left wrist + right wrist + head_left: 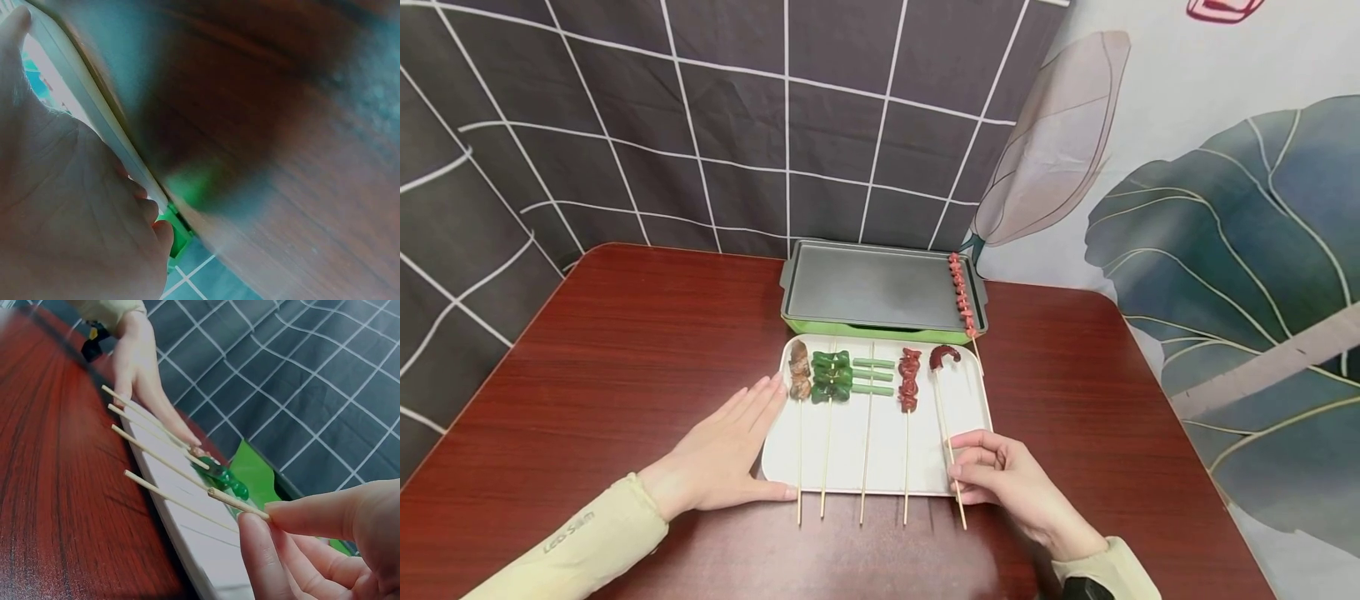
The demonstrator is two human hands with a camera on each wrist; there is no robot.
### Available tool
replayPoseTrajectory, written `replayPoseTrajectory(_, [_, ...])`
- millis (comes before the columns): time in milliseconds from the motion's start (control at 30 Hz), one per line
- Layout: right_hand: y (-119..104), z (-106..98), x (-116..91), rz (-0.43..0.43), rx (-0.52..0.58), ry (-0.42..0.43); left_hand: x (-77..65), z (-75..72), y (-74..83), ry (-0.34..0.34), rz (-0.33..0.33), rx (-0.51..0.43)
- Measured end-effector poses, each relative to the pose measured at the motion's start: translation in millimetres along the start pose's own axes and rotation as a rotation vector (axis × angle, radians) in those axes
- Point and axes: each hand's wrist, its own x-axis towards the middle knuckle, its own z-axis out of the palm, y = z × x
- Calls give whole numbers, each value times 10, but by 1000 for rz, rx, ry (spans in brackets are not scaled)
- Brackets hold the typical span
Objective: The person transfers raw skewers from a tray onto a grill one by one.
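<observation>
A white tray (pixel 970 400) lies on the red-brown table with several skewers side by side: brown pieces (pixel 800 379), green pepper (pixel 831 377), green beans (pixel 872 375), red meat (pixel 910 379) and a curved dark red sausage (pixel 945 357). My right hand (pixel 957 475) pinches the stick of the sausage skewer near its bare end; the right wrist view shows its fingertips (pixel 265 519) closed on the stick. My left hand (pixel 752 454) lies flat against the tray's left edge, fingers straight, thumb along the front rim. In the left wrist view the palm (pixel 62 206) meets the tray rim (pixel 94 106).
Behind the tray stands a green grill pan (pixel 880 287) with a grey plate; a skewer of small red pieces (pixel 961 296) lies along its right side. A dark tiled cloth and a leaf-print cloth hang behind. The table (pixel 625 350) extends left and right.
</observation>
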Motion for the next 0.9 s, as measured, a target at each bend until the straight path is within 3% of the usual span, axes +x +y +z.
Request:
replayPoseTrajectory(433, [-96,68,-38,-115,-148,-11,4,3,0,-4,-4,2])
replayPoseTrajectory(667, [-222,59,-10,-117,-206,50,4,-4,7,5,-1,0])
replayPoseTrajectory(900, [-415,-29,82,-194,-297,106,-3,-5,9,0,-8,-2])
